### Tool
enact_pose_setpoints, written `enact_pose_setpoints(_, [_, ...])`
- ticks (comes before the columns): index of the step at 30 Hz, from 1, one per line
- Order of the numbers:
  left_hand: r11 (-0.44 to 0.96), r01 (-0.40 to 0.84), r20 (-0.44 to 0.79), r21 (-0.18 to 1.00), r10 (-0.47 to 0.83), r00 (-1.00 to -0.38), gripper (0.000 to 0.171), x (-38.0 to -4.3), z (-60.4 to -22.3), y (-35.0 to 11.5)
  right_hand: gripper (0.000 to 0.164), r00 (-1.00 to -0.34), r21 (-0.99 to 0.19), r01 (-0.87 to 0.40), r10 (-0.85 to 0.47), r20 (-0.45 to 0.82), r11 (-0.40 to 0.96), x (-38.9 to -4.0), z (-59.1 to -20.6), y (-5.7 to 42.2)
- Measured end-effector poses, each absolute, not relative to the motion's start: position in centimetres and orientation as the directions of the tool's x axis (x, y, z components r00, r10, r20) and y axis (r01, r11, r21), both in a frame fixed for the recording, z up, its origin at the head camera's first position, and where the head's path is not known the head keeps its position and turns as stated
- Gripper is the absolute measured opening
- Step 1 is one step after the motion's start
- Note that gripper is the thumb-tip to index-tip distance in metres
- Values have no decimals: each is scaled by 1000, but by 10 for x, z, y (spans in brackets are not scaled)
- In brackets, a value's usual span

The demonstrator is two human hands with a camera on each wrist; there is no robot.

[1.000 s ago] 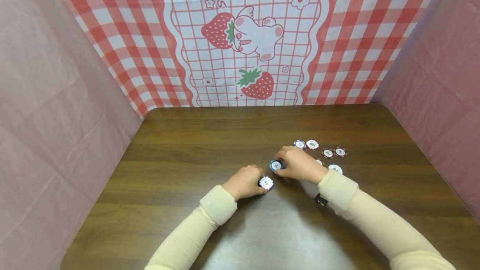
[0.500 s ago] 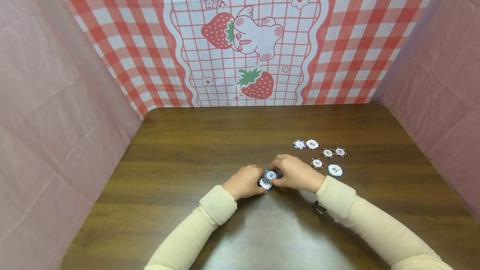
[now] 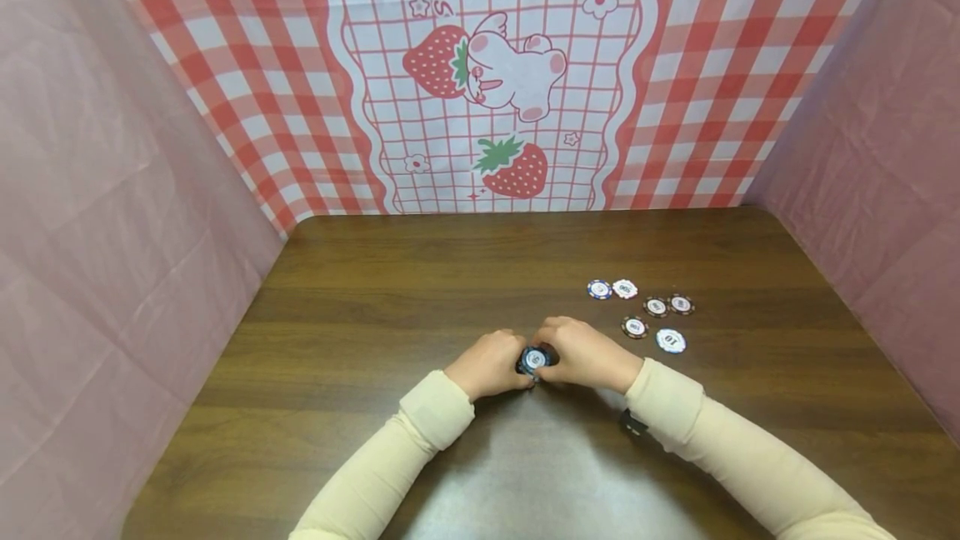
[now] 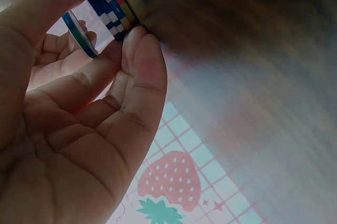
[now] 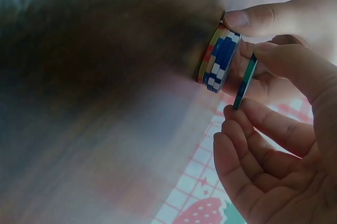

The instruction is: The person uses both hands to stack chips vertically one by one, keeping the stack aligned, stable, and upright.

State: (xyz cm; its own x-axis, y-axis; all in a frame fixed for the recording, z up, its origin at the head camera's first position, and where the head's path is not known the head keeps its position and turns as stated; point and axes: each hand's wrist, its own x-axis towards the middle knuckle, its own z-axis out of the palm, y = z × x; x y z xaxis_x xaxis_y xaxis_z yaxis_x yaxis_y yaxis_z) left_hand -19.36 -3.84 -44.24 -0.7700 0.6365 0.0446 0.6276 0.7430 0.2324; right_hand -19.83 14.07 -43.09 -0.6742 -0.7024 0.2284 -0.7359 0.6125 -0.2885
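My left hand (image 3: pixel 489 365) curls its thumb and fingers round a short stack of poker chips (image 5: pixel 220 58), which rests on the table with blue-and-white, yellow and red edges. Between thumb and fingertips, my right hand (image 3: pixel 588 355) pinches a single dark blue-green poker chip (image 5: pixel 245 83). Both wrist views show a narrow gap between this chip (image 4: pixel 80 35) and the stack's top. From the head view the chip lies right over the stack and mostly covers it.
Several loose chips lie flat at the right: a blue one (image 3: pixel 599 289), a white one (image 3: pixel 625 289), dark ones (image 3: pixel 656 307) and a white "10" chip (image 3: pixel 671 341). A checked strawberry cloth (image 3: pixel 517 90) hangs behind the wooden table (image 3: pixel 360 273).
My right hand has carried the dark blue-green chip leftward and toward me, from beside the stack to above it. My left hand has stayed at the stack.
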Motion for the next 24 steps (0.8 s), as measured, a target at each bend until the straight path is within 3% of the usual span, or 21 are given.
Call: enact_pose_setpoints(24, [743,630,41,224,639,-768,25,-194,-441,-38,26,-668,-282,-741,-710,222,609,-196,-435,137])
